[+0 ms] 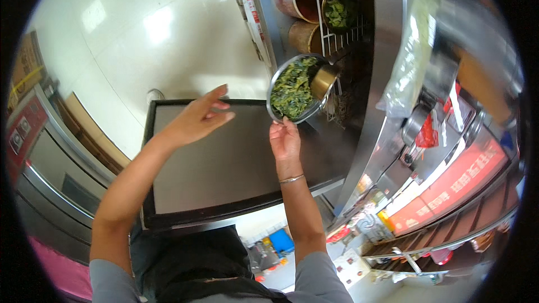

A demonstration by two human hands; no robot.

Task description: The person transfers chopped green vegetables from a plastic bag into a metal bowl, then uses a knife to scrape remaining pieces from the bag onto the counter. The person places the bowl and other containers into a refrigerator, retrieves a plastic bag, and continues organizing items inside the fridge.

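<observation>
My right hand (285, 139) grips the near rim of a round metal bowl (274, 114). Dark chopped leafy greens (292, 88) fill much of the bowl, and a smaller brass-coloured metal container (323, 83) sits tilted at its right side. My left hand (204, 115) is in the air to the left of the bowl, fingers apart and holding nothing. Below both hands is an opened refrigerator door (210, 155) with a grey inner panel and a black gasket. The bowl is at the mouth of the refrigerator compartment (266, 12).
Inside the compartment, a white wire shelf (323, 21) stands near brown tubs (301, 37) and a container of green vegetables (337, 11). A steel counter edge (385, 46) runs along the right, with a clear plastic bag (414, 46) on top. Steel cabinetry (63, 172) stands at left.
</observation>
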